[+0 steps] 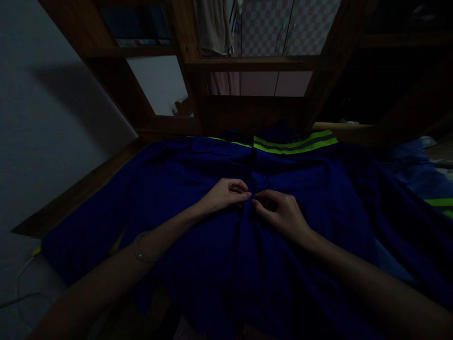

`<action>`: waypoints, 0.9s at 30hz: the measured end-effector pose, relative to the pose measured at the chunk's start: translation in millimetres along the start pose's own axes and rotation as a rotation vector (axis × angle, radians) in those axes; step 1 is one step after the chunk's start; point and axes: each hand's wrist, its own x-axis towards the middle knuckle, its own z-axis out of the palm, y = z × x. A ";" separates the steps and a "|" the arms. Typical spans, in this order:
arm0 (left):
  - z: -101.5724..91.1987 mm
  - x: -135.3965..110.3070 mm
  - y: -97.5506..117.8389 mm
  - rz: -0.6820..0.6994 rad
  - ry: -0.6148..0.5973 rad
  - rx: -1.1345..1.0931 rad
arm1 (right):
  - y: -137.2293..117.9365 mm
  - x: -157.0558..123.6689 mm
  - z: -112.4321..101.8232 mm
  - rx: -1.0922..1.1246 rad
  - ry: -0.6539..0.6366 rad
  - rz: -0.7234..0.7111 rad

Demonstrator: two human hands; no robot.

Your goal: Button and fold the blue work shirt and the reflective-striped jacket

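A dark blue jacket (198, 198) with neon yellow-green stripes lies spread flat in front of me in dim light. My left hand (222, 193) pinches the left edge of its front opening, fingers curled. My right hand (279, 212) pinches the right edge just beside it, and the two hands' fingertips almost touch at the jacket's centre line. Whether a button or zip is between the fingers is too dark to tell. A thin bangle (141, 250) sits on my left wrist.
A dark wooden frame (198, 85) with rails rises right behind the jacket. A pale wall (42, 118) is on the left. More blue cloth with a neon stripe (435, 200) lies at the right. A pink checked door (269, 28) shows beyond the frame.
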 end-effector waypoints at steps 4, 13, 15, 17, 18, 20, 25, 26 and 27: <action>0.5 -1.0 2.4 -0.016 -0.019 -0.009 | -0.4 0.4 0.0 0.013 0.000 -0.017; 2.1 -3.8 5.6 -0.036 -0.031 0.027 | 0.4 0.0 -0.2 0.023 0.006 -0.026; 2.5 -4.1 5.6 -0.027 -0.027 0.042 | 0.7 0.0 -0.2 0.027 0.003 -0.031; 2.1 -4.0 5.1 -0.022 -0.038 0.052 | 0.8 0.1 -0.2 0.023 0.001 -0.036; 1.7 -3.8 4.8 -0.020 -0.046 0.052 | 1.0 0.1 -0.2 0.019 0.001 -0.036; 0.7 -3.6 3.9 -0.019 -0.062 0.047 | 1.3 0.0 -0.2 0.014 0.002 -0.033; -1.2 -4.3 3.5 -0.033 -0.074 0.056 | 2.5 -0.7 -0.3 0.033 -0.008 -0.025; -1.4 -4.6 3.9 -0.029 -0.075 0.061 | 2.5 -0.9 -0.4 0.041 -0.013 -0.026; -1.4 -5.0 4.2 -0.024 -0.077 0.065 | 2.3 -1.0 -0.6 0.048 -0.017 -0.026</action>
